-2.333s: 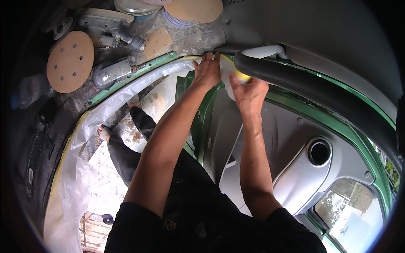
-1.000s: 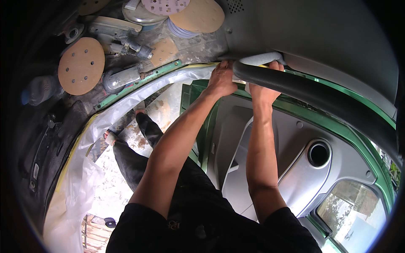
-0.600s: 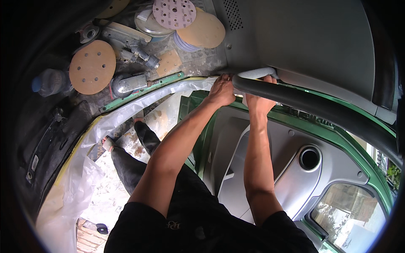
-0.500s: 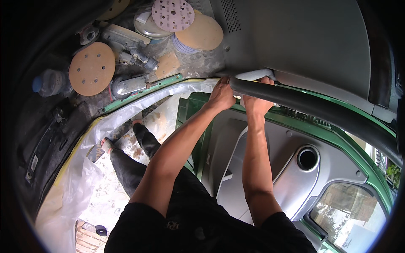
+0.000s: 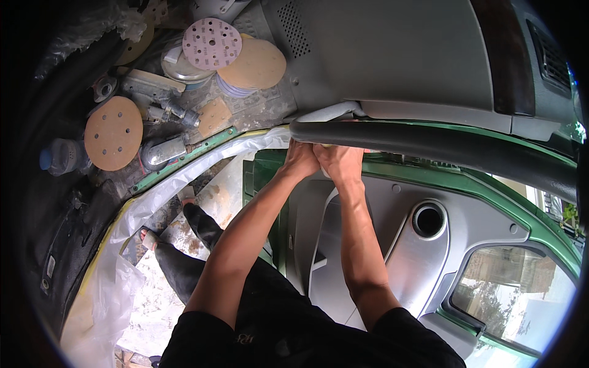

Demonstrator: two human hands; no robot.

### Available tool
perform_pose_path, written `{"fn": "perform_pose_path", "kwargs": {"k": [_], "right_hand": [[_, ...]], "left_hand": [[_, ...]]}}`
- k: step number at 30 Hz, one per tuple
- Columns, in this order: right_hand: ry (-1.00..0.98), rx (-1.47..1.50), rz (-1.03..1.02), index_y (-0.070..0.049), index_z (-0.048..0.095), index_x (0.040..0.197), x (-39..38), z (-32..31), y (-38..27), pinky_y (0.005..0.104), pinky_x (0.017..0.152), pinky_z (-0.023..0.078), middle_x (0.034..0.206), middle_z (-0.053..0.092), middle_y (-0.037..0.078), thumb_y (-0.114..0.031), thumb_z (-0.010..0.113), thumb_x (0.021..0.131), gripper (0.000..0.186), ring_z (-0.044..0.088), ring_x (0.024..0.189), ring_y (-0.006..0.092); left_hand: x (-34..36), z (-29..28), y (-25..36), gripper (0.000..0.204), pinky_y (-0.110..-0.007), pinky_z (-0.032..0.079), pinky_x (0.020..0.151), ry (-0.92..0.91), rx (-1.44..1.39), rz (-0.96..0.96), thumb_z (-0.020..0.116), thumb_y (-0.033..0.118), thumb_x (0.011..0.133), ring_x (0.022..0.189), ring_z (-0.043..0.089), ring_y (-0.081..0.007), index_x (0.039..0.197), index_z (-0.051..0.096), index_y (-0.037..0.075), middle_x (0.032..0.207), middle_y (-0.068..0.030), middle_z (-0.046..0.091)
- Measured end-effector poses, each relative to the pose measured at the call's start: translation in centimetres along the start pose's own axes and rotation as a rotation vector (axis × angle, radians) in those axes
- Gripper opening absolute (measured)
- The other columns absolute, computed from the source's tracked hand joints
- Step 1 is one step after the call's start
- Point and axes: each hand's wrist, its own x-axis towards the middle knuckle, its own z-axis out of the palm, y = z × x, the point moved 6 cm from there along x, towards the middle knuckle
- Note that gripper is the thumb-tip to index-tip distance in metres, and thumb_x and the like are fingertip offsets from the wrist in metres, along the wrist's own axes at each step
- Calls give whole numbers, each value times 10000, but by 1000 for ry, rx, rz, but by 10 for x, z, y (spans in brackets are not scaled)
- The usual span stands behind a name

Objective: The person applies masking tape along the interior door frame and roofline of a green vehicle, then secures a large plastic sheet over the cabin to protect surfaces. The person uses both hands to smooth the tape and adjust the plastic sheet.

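Both my hands meet at the green door frame, just under a thick black grab bar [image 5: 429, 137]. My left hand [image 5: 301, 161] is closed, its fingertips hidden behind the bar's end. Beside it and touching it, my right hand [image 5: 341, 164] is closed with bent fingers. A small pale piece [image 5: 324, 174] shows between the two hands; what it is I cannot make out. Yellow tape and translucent plastic sheeting [image 5: 202, 161] run along the door sill, ending close by my left hand. A grey tubular bracket [image 5: 331, 112] rises just above the hands.
Sanding discs [image 5: 114, 133], a metal air tool [image 5: 164, 149], a plastic bottle [image 5: 62, 156] and a stack of tan discs [image 5: 253, 64] lie on the cab floor, upper left. The open green door [image 5: 423, 184] with its grey panel stands at right. My feet are on a stained step below.
My right hand has come down from the bar and closed up against my left. The view has shifted to the right, so the cab and tools appear farther left and lower.
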Motion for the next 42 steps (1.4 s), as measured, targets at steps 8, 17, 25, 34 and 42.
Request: {"fn": "perform_pose_path", "kwargs": {"k": [8,17,25,34,42], "right_hand": [[248,-48,110,27,718,973,8,-82,17,457,844,536,948,710,204,-164,842,746,321,674,883,410],[581,-261,159,8,666,1189,0,-64,34,507,971,483,1212,627,219,-386,854,767,607,564,1142,443],[604,-203,172,22,655,1203,1,-54,43,509,962,485,1218,630,236,-356,819,797,579,576,1136,458],[599,-289,182,-17,665,1038,4,-59,33,494,803,517,985,686,178,-313,811,794,411,647,911,430],[613,-229,144,-44,578,890,7,-61,31,494,712,478,887,613,124,-261,853,761,373,613,832,373]], "left_hand": [[-6,11,-10,515,-498,383,1133,-212,254,-191,685,17,767,1266,515,-462,1267,595,-65,1326,-284,574],[-2,3,28,511,-502,379,1130,-178,199,-110,697,13,709,1263,529,-413,1206,619,-77,1281,-265,598],[17,-7,45,495,-519,448,1017,-201,-32,-33,666,-9,659,1253,525,-461,1149,609,-60,1249,-301,588],[0,3,15,747,-496,377,1143,-9,-109,63,602,-36,696,1330,468,-454,1430,483,30,1424,-253,509],[-16,-2,-72,821,-515,287,1227,-204,193,-250,654,5,747,1448,369,-386,1517,368,36,1521,-161,408]]}}
